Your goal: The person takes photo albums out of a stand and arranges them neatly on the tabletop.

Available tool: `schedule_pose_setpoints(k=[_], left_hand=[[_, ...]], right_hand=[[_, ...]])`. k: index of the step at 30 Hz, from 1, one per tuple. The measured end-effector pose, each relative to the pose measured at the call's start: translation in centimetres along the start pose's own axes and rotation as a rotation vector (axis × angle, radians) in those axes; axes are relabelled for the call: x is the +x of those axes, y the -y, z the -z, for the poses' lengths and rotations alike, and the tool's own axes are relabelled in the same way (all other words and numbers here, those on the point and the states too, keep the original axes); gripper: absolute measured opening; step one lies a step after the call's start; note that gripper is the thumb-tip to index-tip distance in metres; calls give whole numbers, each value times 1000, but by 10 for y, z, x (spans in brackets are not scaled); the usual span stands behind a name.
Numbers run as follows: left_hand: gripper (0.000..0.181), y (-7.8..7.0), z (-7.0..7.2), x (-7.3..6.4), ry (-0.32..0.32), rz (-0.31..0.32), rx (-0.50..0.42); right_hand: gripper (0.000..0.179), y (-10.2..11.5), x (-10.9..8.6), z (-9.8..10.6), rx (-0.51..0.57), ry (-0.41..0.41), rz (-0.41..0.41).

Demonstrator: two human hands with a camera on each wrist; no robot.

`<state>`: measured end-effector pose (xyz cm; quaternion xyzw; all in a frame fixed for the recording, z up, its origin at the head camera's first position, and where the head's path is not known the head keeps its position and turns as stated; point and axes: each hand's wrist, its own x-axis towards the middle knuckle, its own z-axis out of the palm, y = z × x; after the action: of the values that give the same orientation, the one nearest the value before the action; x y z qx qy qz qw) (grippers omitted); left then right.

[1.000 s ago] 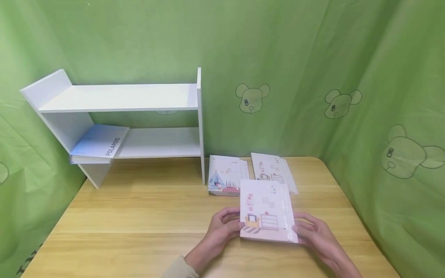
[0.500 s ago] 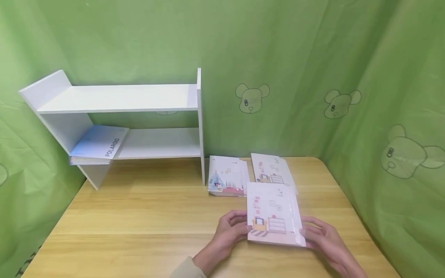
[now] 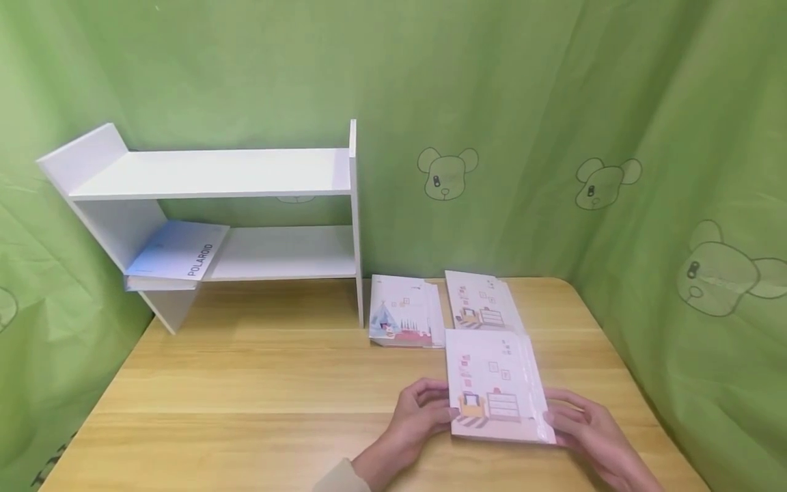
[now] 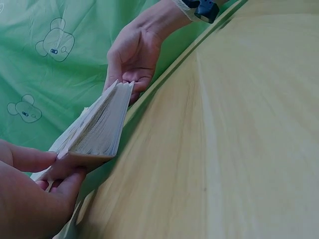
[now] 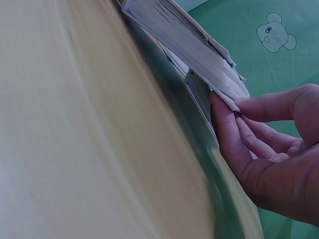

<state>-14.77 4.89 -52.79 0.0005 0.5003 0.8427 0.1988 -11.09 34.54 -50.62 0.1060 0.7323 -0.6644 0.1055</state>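
Observation:
Both hands hold up a pale, thick book [image 3: 492,383] whose cover shows a yellow armchair and a chest of drawers. My left hand [image 3: 413,422] pinches its left edge low down, thumb on the cover. On the opposite edge, the right hand [image 3: 591,432] pinches the lower corner between thumb and fingers. The left wrist view shows the book's page block [image 4: 102,124] fanned out, tilted above the tabletop. In the right wrist view, the thumb and forefinger of the right hand [image 5: 274,154] grip a corner of the cover [image 5: 219,74].
Behind the held book lie a similar armchair book stack [image 3: 482,301] and a tent-picture stack [image 3: 402,311]. A white two-tier shelf [image 3: 215,174] stands at the left, with a blue-white POLAROID album [image 3: 178,249] overhanging its lower board. Green mouse-print curtain [image 3: 510,225] surrounds the wooden table [image 3: 246,383].
Both hands have carried the book to the right and slightly nearer to me. More of the two stacks behind it shows now. Their grip looks the same.

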Motion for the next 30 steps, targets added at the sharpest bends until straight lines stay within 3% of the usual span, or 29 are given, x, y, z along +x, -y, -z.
schedule_pose_setpoints(k=[7,30], left_hand=[[45,7,-5,2,-20,8,8],[44,12,-16,10,-27,11,32]], right_hand=[[61,-1,0,8,6,25,0],[68,-4,5,16,-80,-35,-25]])
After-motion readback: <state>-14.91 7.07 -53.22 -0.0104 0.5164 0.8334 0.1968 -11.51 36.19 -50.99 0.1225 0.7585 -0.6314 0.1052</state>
